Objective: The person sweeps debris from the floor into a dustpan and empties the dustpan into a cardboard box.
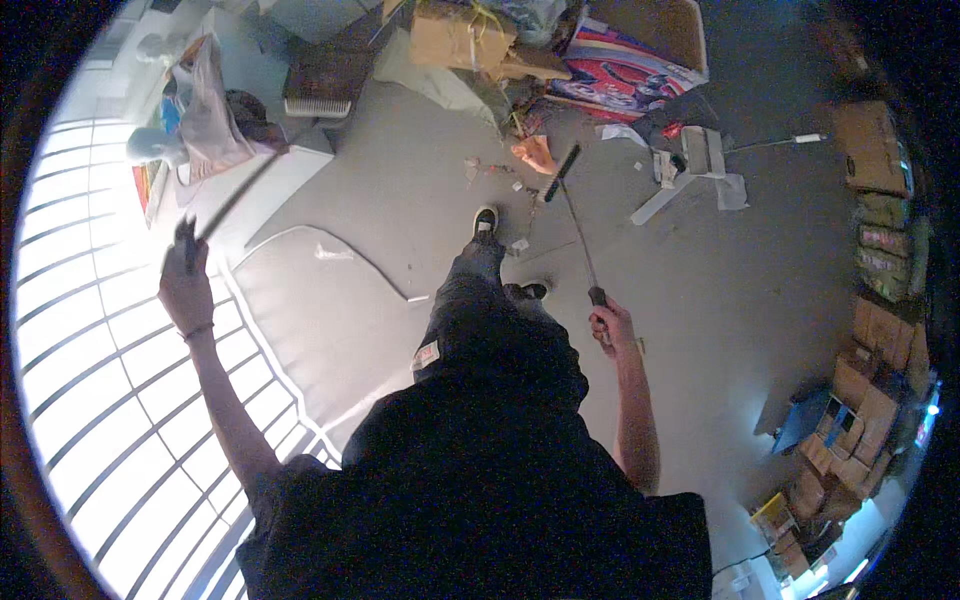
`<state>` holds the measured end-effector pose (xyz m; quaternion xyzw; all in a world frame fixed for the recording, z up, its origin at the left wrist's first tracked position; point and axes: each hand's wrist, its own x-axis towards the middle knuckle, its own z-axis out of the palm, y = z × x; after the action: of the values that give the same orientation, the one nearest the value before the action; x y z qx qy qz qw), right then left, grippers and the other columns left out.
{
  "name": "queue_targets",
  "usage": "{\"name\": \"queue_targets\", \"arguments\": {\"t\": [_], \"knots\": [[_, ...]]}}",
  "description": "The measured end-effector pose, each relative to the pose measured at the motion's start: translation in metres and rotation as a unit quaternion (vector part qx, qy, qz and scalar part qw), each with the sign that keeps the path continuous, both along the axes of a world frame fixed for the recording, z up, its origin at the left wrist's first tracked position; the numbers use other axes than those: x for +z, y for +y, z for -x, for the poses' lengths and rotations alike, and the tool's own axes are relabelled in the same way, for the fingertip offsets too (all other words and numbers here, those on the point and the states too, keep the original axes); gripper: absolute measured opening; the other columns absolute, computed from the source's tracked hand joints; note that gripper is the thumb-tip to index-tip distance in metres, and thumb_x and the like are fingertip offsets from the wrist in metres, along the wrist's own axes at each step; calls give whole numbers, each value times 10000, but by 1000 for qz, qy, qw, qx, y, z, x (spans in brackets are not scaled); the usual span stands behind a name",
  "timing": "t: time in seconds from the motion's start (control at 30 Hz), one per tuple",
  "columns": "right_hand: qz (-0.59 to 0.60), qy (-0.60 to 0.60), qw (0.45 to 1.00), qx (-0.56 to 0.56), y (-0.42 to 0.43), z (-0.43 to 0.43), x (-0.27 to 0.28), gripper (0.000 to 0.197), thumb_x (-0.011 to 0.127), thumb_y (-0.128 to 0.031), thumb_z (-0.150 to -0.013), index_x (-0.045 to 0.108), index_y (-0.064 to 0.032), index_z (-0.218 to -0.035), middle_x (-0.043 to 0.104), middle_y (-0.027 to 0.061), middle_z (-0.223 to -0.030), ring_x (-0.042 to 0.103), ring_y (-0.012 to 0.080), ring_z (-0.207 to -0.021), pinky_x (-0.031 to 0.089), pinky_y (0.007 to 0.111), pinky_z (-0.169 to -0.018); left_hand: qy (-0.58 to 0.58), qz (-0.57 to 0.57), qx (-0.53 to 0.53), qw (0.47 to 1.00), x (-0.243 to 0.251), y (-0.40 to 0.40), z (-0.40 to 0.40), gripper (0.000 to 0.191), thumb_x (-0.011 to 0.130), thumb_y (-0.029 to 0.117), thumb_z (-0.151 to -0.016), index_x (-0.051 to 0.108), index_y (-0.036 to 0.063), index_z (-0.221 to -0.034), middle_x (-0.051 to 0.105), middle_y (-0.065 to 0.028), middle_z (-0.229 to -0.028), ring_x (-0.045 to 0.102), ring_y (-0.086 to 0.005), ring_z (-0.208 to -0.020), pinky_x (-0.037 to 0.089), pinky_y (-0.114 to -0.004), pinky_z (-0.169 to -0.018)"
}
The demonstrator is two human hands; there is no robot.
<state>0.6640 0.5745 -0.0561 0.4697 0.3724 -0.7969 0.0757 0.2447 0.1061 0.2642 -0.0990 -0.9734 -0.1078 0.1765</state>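
Note:
My left hand (186, 289) is raised at the left, closed around a dark, blurred stick (244, 193) that slants up to the right. Near its far end lies a dark pan-like thing with a pale comb-toothed edge (317, 107); whether they join is unclear. My right hand (613, 326) grips the dark handle of a long-handled broom (577, 221). The broom's narrow bristle head (561, 172) is at the floor, beside an orange scrap (534, 154) and small litter (491, 168). A pale curved cord (360, 259) lies on the floor between the hands.
Cardboard (461, 37), plastic bags and a printed box (630, 75) are piled ahead. A small white box (702, 150) lies right of the broom. A white box-like unit (285, 176) with a bag (214, 127) stands left, near bright barred panels (112, 337). Cartons (862, 390) line the right.

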Motion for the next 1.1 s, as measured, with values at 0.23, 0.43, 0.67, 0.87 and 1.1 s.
{"name": "queue_targets", "arguments": {"t": [0.23,0.43,0.67,0.87,1.1], "knots": [[171,-31,981,88,-23,147,-61,91,612,-144,-926,571,-80,-976,589,37,-780,520,94,-568,429,236,-500,-170,-93,152,969,-173,-111,-44,371,669,197,-911,628,111,-1270,696,-151,-1086,689,-220,-951,531,-369,-786],[66,-162,853,491,-118,322,-188,234,490,-236,-968,555,-11,-976,549,91,-625,544,201,-498,421,350,-406,-175,-242,325,897,-301,-118,-106,327,740,208,-838,685,-11,-1075,719,-143,-883,659,-206,-818,499,-361,-731],[-453,26,626,634,-208,431,-345,278,440,-270,-1008,579,-38,-1072,580,142,-684,568,298,-607,436,487,-530,-243,-293,558,737,-337,-124,-175,204,723,170,-841,661,1,-938,510,-9,-553,411,-71,-380,306,-258,-342],[-410,-74,669,616,-109,402,-378,385,509,-230,-964,559,-50,-1301,652,227,-1070,613,426,-989,496,502,-850,-297,-265,612,684,-350,-116,-199,194,716,185,-848,633,13,-877,479,3,-523,415,-76,-364,302,-253,-335],[-442,-172,705,527,41,292,-356,388,514,-235,-970,553,-43,-1305,649,228,-1085,603,433,-1019,493,475,-836,-322,-252,594,692,-383,-101,-210,204,731,195,-837,623,27,-878,488,3,-548,409,-75,-376,292,-258,-333]]}}
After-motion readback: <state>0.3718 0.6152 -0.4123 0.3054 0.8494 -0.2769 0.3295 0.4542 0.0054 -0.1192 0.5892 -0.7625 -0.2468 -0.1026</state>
